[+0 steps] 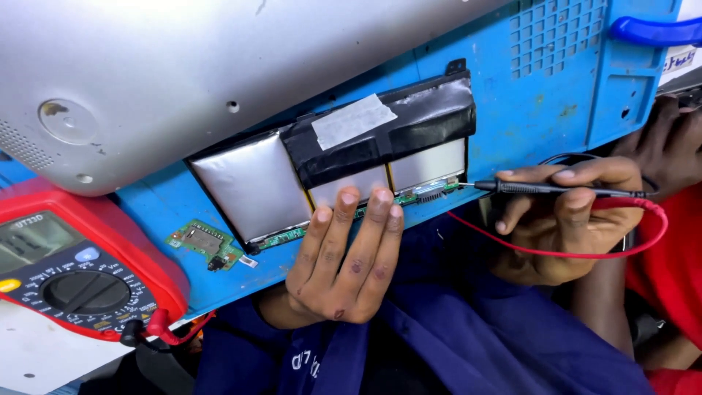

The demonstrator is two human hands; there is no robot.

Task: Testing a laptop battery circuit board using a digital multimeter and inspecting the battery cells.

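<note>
A flat silver battery pack (252, 186) with black tape (380, 128) across it lies on a blue work mat (526, 110). My left hand (347, 263) reaches over the mat's near edge, its fingertips pressing on the pack's lower edge and green circuit strip. My right hand (563, 219) pinches a black test probe (541, 189), whose metal tip touches the connector (431, 193) at the pack's lower right. A red lead (585, 254) loops around that hand.
A red multimeter (73, 274) with a dial sits at lower left. A grey device back cover (183, 66) leans over the mat. A small green circuit board (205, 243) lies by the pack. Another person's hand (669, 139) and red sleeve are at right.
</note>
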